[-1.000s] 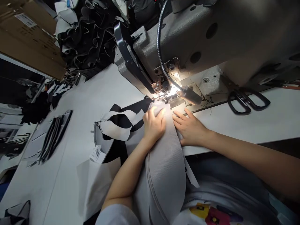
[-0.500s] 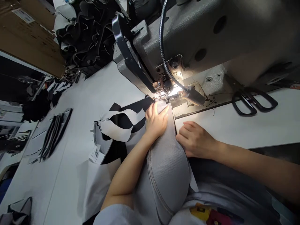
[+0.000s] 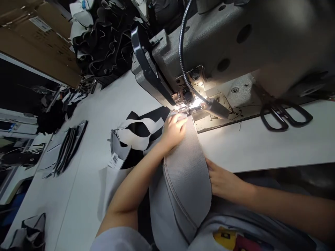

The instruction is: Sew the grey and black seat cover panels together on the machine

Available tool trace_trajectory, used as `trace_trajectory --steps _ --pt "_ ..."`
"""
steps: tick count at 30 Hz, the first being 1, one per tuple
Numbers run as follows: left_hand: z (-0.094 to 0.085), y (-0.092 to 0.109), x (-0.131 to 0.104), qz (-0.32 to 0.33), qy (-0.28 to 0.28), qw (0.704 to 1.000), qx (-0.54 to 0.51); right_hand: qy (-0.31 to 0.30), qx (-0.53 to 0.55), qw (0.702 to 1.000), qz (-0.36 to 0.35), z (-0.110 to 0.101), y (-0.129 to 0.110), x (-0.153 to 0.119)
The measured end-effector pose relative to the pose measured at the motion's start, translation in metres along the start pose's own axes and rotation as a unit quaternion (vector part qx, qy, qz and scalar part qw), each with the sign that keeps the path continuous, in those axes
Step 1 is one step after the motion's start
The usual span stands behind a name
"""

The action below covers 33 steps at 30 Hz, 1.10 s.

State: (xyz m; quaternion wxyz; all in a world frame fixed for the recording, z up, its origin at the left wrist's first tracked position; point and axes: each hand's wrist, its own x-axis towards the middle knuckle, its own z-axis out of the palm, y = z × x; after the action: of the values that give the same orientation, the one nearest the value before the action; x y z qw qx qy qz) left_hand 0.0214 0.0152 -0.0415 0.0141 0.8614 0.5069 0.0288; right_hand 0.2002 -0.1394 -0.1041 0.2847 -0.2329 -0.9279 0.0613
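A grey textured fabric piece (image 3: pixel 187 174) with a stitched seam runs from my lap up to the lit presser foot (image 3: pixel 187 111) of a sewing machine (image 3: pixel 222 45). My left hand (image 3: pixel 175 130) presses on its upper end, just in front of the presser foot, with fingers bent and close together on the cloth. Lower down, my right hand (image 3: pixel 222 179) grips the right edge of the same piece; its fingertips are hidden behind the fabric. Left of my left hand lie black and white fabric parts (image 3: pixel 136 134) with a barcode label (image 3: pixel 115 160).
Black-handled scissors (image 3: pixel 285 115) lie on the machine bed at right. A flexible lamp (image 3: pixel 218 108) hangs over the needle area. Stacked dark pieces (image 3: pixel 70 150) rest on the white table (image 3: pixel 86 181). A heap of black cut parts (image 3: pixel 104 45) and a cardboard box (image 3: pixel 39 45) stand behind.
My right hand has moved down from beside the fabric's upper edge and taken hold of its lower right edge. The fabric lies flatter, and my left hand's fingers have drawn closer together.
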Motion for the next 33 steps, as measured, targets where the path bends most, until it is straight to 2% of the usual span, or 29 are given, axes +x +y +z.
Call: trace_trajectory --steps 2,4,6,8,13,16,20,24,28,30,33 --pt "-0.010 0.014 -0.018 -0.006 -0.067 0.997 0.022 0.038 -0.046 0.998 -0.010 0.003 -0.001 0.001" --pt "-0.012 0.026 -0.032 -0.006 -0.096 0.995 0.035 0.089 -0.055 0.995 -0.012 0.005 -0.005 0.005" --pt "-0.007 0.030 -0.039 -0.012 -0.086 0.996 0.025 0.131 -0.031 0.991 -0.022 0.005 -0.012 0.009" --pt "-0.001 0.026 -0.038 -0.024 -0.057 0.998 0.002 0.147 0.012 0.988 -0.041 -0.002 -0.019 0.016" --pt "0.000 0.011 -0.027 -0.020 -0.028 0.997 -0.062 0.194 0.084 0.975 -0.070 -0.044 -0.022 0.031" --pt "0.001 0.013 -0.027 -0.034 -0.007 0.997 -0.066 0.146 0.073 0.985 -0.051 -0.050 -0.017 0.024" --pt "0.014 0.019 -0.025 -0.042 0.041 0.997 -0.044 0.044 -0.005 0.999 0.019 -0.025 -0.014 0.004" --pt "0.023 0.008 -0.013 -0.021 0.098 0.993 -0.060 0.066 -0.041 0.997 0.024 -0.005 -0.010 0.005" --pt "0.023 -0.005 0.005 -0.014 0.123 0.990 -0.071 0.077 -0.055 0.994 0.048 -0.005 0.002 0.020" --pt "0.022 -0.010 0.013 -0.024 0.120 0.990 -0.069 0.072 -0.053 0.995 0.054 -0.008 0.008 0.026" --pt "0.026 -0.021 0.027 -0.080 0.128 0.987 -0.051 0.045 -0.056 0.996 0.059 -0.011 0.017 0.031"
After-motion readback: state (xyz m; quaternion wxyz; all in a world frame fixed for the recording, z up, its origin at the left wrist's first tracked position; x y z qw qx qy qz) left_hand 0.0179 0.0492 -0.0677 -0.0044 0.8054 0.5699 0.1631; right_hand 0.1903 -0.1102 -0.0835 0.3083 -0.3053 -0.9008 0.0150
